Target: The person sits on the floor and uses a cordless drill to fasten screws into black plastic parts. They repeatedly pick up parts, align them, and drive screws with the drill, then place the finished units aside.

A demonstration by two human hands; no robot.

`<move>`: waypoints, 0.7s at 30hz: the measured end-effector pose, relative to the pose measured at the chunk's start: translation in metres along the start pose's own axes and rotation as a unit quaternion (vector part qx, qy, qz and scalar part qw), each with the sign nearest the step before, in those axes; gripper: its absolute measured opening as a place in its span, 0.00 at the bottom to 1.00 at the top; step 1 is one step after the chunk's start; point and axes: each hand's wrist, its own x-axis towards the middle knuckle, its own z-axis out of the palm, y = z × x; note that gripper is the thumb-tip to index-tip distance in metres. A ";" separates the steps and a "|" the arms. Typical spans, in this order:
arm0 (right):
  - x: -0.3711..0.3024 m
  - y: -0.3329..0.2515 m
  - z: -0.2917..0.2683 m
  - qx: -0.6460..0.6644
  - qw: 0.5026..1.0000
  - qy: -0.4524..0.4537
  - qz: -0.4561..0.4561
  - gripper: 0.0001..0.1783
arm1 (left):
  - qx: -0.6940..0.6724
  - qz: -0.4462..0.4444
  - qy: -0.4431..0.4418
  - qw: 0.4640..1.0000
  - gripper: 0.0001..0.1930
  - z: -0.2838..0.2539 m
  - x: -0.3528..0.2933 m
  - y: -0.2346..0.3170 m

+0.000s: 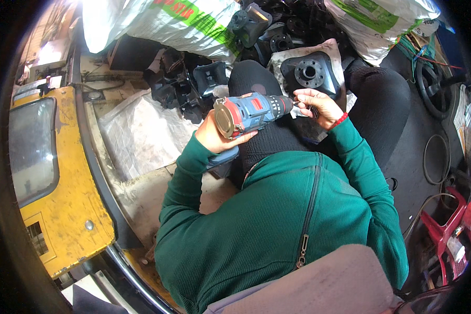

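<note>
My left hand (218, 137) grips a blue and red cordless drill (254, 112) by its handle, and the drill lies sideways over my lap with its chuck (281, 106) pointing right. Right at the chuck's front, the fingers of my right hand (322, 108) are pinched on the drill bit, which is mostly hidden by them. A black square plastic part (327, 86) with a round, holed hub rests on a pale sheet between my knees, just beyond my right hand.
Several similar black parts (211, 77) are heaped ahead. White and green sacks (199, 29) stand behind them. Crumpled clear plastic (146, 133) lies on the left. A yellow machine panel (78, 204) is at far left, a red plastic stool (447, 230) at far right.
</note>
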 end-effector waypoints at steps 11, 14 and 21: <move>0.004 0.021 -0.070 -0.002 0.923 0.362 -0.133 0.17 | -0.040 -0.046 0.054 0.997 0.24 0.006 0.038 -0.018; 0.028 0.007 -0.090 -0.164 0.866 0.458 -0.116 0.22 | -0.013 -0.064 0.026 0.998 0.25 0.004 0.063 -0.025; 0.059 -0.002 -0.094 -0.315 0.831 0.441 -0.125 0.29 | 0.067 -0.082 -0.007 0.994 0.27 0.009 0.113 -0.045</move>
